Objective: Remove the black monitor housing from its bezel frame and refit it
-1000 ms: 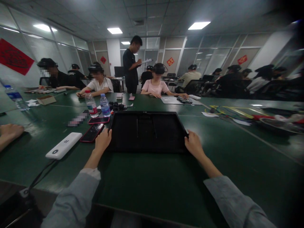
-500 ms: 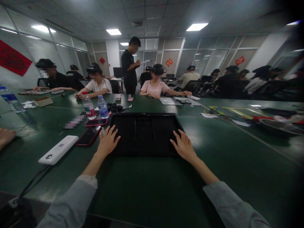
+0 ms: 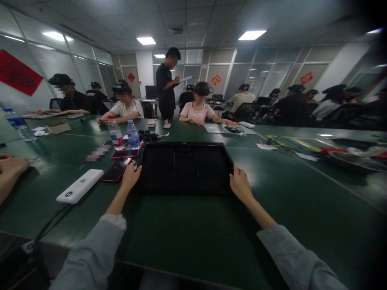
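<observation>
A black, shallow rectangular casing (image 3: 186, 183) with a raised rim lies on the green table in front of me; it looks like the shell of a monitor. Two thin upright lines and a recess show inside it, and a small light mark sits on its far rim. My left hand (image 3: 130, 177) is closed at the casing's left edge, beside a dark phone with a red rim (image 3: 116, 170). On the opposite side, my right hand (image 3: 241, 184) grips the right edge, its fingers curled over the rim. The undersides of both grips are hidden.
To the left are a white power bank (image 3: 80, 186) with a cable, a second phone (image 3: 125, 154) and two bottles (image 3: 133, 135). Another person's hand (image 3: 13, 166) rests at the far left. Yellow cables (image 3: 287, 141) lie right. Several people sit across the green table (image 3: 187, 229).
Both hands have moved outward from the casing's inner surface to its side edges, and their spread fingers have closed there. The view has shifted slightly.
</observation>
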Motion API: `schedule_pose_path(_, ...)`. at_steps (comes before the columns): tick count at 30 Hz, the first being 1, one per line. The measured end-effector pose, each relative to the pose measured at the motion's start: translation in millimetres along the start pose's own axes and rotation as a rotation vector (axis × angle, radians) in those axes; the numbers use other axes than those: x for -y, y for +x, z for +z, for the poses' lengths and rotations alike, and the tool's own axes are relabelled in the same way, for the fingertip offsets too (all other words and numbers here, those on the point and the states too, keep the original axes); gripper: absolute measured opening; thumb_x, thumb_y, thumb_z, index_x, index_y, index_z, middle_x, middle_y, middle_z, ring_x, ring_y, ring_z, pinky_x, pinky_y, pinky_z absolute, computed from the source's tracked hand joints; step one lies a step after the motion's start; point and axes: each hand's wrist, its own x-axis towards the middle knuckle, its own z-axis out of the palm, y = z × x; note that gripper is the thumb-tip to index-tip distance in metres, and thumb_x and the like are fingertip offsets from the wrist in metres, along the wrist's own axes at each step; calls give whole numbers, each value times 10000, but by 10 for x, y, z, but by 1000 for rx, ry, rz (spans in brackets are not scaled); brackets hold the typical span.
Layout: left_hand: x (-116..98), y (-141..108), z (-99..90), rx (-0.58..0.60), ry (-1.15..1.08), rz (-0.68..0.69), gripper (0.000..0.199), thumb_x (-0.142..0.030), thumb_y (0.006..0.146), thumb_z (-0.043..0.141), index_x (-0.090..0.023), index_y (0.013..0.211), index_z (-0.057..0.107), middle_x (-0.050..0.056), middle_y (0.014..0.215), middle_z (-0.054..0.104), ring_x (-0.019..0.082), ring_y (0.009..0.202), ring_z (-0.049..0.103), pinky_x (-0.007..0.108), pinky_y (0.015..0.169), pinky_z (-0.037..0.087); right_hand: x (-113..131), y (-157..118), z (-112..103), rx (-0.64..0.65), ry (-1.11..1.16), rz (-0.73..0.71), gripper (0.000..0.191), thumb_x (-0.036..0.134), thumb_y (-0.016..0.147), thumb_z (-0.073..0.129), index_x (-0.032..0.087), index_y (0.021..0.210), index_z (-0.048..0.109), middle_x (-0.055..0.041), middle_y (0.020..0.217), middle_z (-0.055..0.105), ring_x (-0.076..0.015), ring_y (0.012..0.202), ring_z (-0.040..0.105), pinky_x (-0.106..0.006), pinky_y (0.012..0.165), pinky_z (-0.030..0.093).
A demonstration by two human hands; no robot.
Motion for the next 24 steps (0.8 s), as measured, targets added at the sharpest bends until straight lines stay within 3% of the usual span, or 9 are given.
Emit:
schedule_pose_path(3,117,94,52,122,-179,-13,432,-363,979,497,-129,1331,583,166,1333,653,250,1232,624,375,1047,472,-41,9,-21,94,5,64,610,253,971,287,-29,1508,351,-299,1175,581,-368,1084,597,-527,923,494)
schedule_pose_path(8,172,110,98,91,-291,-8,417,-360,951,542,-127,1292,599,168,1334,651,264,1243,618,383,1048,474,-197,81,-73,141,123,77,591,224,943,313,35,1494,414,-246,1181,632,-336,1080,633,-501,951,500)
schedule_pose_path(11,231,122,107,108,-378,-25,419,-381,923,573,-137,1263,596,160,1250,689,274,1199,639,408,1008,505,-376,36,-134,167,277,98,584,250,901,410,92,1463,449,-181,1106,684,-306,1011,668,-494,952,517)
schedule_pose_path(14,294,149,123,158,-491,-7,467,-452,859,631,-136,1201,587,141,1123,716,277,1091,677,423,932,541,-609,-139,-228,287,494,146,678,309,877,488,127,1512,340,-119,989,707,-262,827,694,-475,848,571)
schedule_pose_path(17,305,155,143,228,-603,30,540,-549,756,705,-153,1102,582,105,1027,716,272,988,696,420,857,560,-786,-300,-316,382,735,191,774,393,824,604,192,1514,316,-103,1058,715,-247,864,708,-423,795,602)
schedule_pose_path(20,266,121,150,347,-688,37,635,-618,684,747,-171,1093,556,75,960,713,257,881,705,402,762,572,-788,-285,-355,340,886,321,844,429,757,686,228,1500,336,-94,1086,722,-261,904,717,-424,779,616)
schedule_pose_path(24,197,48,130,426,-721,16,668,-647,717,726,-183,1158,536,74,980,721,253,876,709,399,760,571,-625,-93,-363,256,972,506,817,398,719,745,236,1462,445,-76,1013,745,-259,803,724,-420,726,624)
